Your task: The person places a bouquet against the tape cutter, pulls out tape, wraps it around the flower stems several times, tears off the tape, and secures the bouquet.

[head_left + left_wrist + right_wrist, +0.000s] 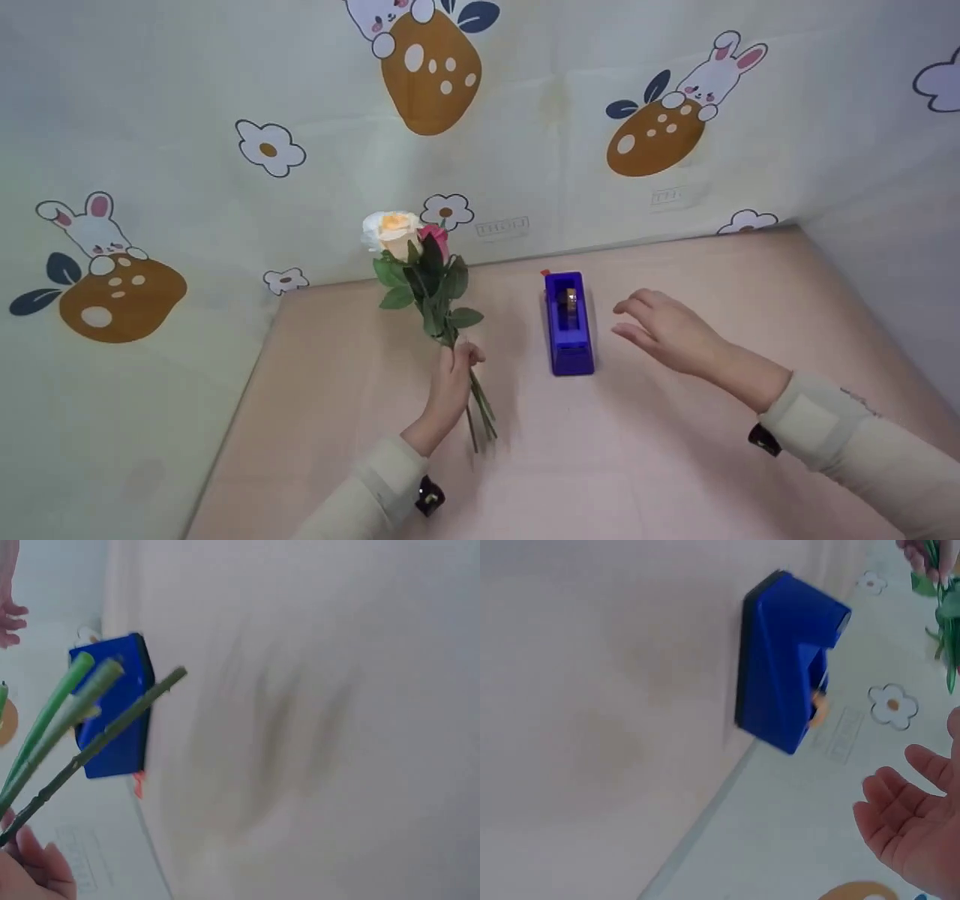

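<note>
Stems, thin and green, gripped by left fingers, could be splayed if loosely held, right fingers being relaxed, empty.

The head view looks forward and down from above the near side of the table, far enough back to take in both hands, the flowers, the dispenser and the wall. The left wrist view lies sideways, table to its right, looking past the left hand and very near stem ends to the dispenser. The right wrist view lies sideways too, table to its left, with the right hand near at its right edge. Both wrist views share the dispenser and part of the wall.
</note>
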Demonstrator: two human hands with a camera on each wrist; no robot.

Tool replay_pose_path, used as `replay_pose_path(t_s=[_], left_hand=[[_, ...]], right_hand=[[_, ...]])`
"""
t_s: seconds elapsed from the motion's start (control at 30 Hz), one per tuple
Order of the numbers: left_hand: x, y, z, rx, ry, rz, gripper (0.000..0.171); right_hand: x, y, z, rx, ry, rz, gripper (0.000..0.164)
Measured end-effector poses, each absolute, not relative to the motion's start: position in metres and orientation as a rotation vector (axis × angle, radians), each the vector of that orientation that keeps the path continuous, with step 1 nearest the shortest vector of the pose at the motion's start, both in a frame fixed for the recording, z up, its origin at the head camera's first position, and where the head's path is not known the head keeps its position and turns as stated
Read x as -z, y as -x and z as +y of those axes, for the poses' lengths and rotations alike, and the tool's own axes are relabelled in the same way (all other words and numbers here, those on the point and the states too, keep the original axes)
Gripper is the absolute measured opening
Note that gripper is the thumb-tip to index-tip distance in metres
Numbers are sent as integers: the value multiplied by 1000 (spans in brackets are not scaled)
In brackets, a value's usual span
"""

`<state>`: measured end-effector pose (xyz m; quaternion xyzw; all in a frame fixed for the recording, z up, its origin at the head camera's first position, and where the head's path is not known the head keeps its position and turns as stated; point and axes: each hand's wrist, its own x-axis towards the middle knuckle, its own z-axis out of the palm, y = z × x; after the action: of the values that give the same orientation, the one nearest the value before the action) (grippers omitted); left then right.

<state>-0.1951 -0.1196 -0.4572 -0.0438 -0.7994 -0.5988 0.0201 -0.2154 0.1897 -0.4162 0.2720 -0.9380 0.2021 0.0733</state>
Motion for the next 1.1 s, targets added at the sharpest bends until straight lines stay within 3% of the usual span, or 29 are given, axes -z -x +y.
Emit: replay_pose_path(t_s=[0.1, 0.27, 0.67, 1.1], left_hand=[[451, 194, -104, 1915, 260, -2397, 42], [437, 188, -76, 2017, 409, -2307, 46], [442, 177, -34, 2144, 606, -2187, 43], [441, 175, -30, 2236, 548, -2121, 33]], right_hand=[[415, 200, 170, -743, -891, -2852, 31], [419, 182, 144, -1288, -1018, -2915, 42], [442, 171, 122, -2203, -1059, -2713, 53], [454, 175, 130, -3097, -1106, -2193, 29]])
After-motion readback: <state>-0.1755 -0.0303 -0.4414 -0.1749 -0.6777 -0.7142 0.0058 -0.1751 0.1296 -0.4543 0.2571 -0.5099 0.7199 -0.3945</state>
